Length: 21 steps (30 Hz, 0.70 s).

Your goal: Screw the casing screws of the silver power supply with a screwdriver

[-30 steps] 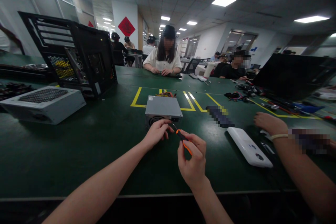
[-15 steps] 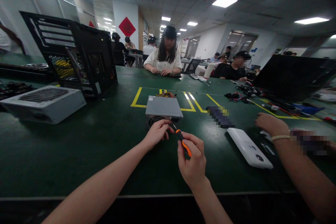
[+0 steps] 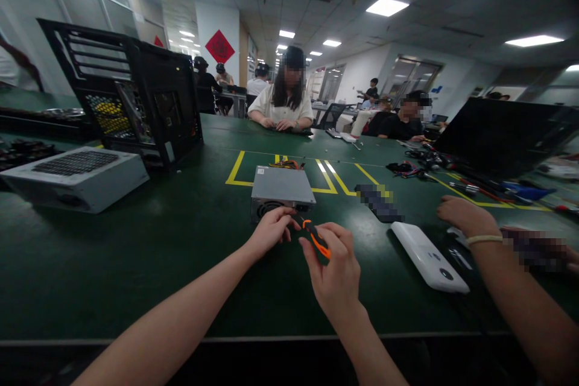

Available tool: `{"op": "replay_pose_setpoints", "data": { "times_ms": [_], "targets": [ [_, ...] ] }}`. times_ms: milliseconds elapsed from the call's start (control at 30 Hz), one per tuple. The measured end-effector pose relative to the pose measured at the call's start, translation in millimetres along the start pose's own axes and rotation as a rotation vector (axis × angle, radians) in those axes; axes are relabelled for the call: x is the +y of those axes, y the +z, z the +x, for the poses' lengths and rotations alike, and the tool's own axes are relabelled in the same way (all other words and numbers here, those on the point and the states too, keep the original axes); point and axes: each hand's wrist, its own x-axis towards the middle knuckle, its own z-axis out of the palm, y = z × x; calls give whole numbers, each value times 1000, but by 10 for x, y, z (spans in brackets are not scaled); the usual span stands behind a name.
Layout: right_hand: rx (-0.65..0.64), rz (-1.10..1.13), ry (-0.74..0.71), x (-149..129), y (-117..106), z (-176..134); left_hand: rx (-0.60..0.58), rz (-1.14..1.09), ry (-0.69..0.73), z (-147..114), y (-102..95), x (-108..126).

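Note:
A grey metal power supply (image 3: 281,186) lies on the green table in front of me, a fan grille and a socket on its near side. My left hand (image 3: 271,232) rests against that near side, fingers spread, the index along the lower edge. My right hand (image 3: 337,262) holds an orange and black screwdriver (image 3: 313,234) by its handle, the thumb a little off it. Its shaft points up and left, at the power supply's near face beside my left fingertips. The exact tip contact is hidden. Coloured cables (image 3: 287,163) emerge at the back.
A second power supply (image 3: 75,178) and an open black computer case (image 3: 165,108) stand at left. To the right are a white oblong device (image 3: 429,256), a co-worker's arm (image 3: 506,271) and a dark monitor (image 3: 506,136). Another person (image 3: 283,99) sits opposite.
My right thumb has moved off the screwdriver handle and my right hand has shifted slightly right. The handle lies a bit higher. My left hand stays at the power supply.

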Motion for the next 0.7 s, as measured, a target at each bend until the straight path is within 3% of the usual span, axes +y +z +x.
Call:
{"op": "replay_pose_setpoints", "data": {
  "times_ms": [167,267,533,700],
  "targets": [
    [26,114,-39,-2,-23,43,-19,3,4,-8,0,22],
    [41,44,0,8,-13,26,-16,0,-4,-5,2,18],
    [-124,119,-89,107,19,-133,-13,-9,21,-15,5,10],
    [-9,213,-39,122,13,-137,-10,3,9,-25,10,28]
  ]
}}
